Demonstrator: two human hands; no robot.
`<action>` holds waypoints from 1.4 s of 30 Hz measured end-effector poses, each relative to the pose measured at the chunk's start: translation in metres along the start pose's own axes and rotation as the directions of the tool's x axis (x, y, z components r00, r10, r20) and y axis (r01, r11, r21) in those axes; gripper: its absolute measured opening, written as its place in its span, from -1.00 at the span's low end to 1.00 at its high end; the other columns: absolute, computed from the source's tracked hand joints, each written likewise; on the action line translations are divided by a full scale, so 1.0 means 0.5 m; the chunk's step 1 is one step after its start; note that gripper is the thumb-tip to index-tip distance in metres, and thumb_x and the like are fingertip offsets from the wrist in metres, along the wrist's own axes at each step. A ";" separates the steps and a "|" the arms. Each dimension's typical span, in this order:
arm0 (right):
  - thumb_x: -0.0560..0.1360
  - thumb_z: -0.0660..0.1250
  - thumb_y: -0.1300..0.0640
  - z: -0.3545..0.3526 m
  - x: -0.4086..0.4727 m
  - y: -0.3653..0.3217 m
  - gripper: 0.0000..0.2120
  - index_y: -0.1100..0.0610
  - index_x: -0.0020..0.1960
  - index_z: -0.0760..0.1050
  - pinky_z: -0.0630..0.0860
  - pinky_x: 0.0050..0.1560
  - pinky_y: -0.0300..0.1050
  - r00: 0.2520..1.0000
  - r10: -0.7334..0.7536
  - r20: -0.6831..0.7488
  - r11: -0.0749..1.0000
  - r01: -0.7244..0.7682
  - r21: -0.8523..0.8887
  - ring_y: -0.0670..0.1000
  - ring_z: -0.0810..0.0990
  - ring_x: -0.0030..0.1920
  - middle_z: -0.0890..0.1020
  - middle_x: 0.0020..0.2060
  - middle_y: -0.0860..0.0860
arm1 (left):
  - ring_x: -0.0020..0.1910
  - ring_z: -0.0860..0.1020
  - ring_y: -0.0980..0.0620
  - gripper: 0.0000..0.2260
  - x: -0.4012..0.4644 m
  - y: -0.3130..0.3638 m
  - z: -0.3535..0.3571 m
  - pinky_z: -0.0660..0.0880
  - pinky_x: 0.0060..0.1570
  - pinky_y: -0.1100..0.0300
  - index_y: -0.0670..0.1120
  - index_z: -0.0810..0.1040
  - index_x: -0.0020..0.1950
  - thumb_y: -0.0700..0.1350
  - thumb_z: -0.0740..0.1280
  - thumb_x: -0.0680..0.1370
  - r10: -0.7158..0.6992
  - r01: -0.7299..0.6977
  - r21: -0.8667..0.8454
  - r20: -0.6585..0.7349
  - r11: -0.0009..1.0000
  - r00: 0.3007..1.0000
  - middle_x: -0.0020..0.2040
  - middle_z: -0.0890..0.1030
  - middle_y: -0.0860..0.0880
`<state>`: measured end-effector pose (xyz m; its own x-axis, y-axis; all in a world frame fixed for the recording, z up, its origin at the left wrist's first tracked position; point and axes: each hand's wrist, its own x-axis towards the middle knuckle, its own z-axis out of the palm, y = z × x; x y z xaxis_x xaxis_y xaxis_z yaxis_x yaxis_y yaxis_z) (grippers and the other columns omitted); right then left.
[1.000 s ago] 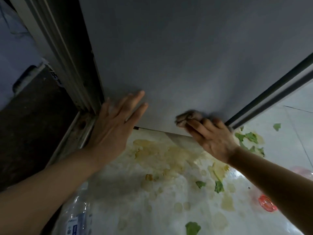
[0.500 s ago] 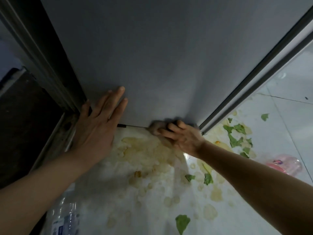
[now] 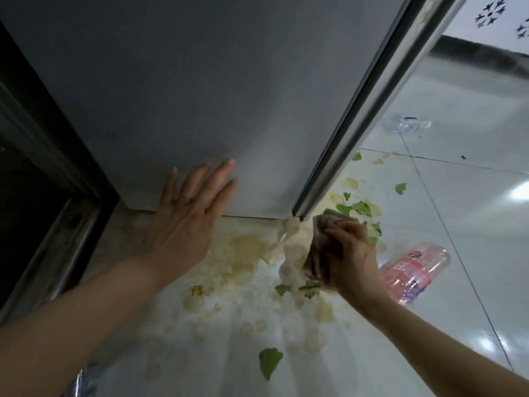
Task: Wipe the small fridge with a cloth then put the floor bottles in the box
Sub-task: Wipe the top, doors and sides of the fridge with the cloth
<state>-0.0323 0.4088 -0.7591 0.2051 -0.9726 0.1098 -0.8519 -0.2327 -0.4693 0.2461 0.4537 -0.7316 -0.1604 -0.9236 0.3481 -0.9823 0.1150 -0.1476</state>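
The pink bottle [image 3: 412, 272] lying on its side on the tiled floor [image 3: 472, 230] carries a pink label with a small round mark, but its print is too blurred to read. A clear bottle [image 3: 408, 126] lies farther off on the tiles, with a blue band that cannot be read either. Yellowish spill stains [image 3: 246, 250] and torn green leaf scraps [image 3: 269, 363] spread over the floor in front of the fridge [image 3: 186, 96], between the two arms and around the fridge's lower corner. A shiny metal strip [image 3: 369, 104] runs down the fridge's right edge to that corner. At the left stands a dark doorway with a metal track [image 3: 54, 262].

The left hand [image 3: 186, 222] lies flat with straight, spread fingers against the fridge's grey side near its bottom edge. The right hand [image 3: 349, 259] has its fingers curled round a crumpled cloth [image 3: 320, 242], holding it just beside the fridge's bottom corner, above the stains; whether the cloth touches the fridge cannot be told.
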 end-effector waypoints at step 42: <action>0.30 0.40 0.17 -0.149 0.179 -0.180 -0.63 0.17 0.08 0.42 0.46 -0.12 -0.03 0.907 0.254 -0.335 0.892 -0.086 0.444 0.13 0.52 -0.08 0.55 -0.04 0.12 | 0.50 -0.22 -0.12 -0.34 0.231 0.073 -0.350 -0.26 0.38 -0.25 -0.10 -0.08 0.51 -0.22 -0.10 0.38 0.116 -0.107 0.260 -0.018 0.960 0.993 0.51 -0.29 -0.08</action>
<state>0.0268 0.3423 -0.6418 -0.1919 -0.9424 0.2740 -0.5631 -0.1230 -0.8172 0.1747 0.4154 -0.5350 -0.2749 -0.8975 0.3449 -0.9003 0.1144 -0.4199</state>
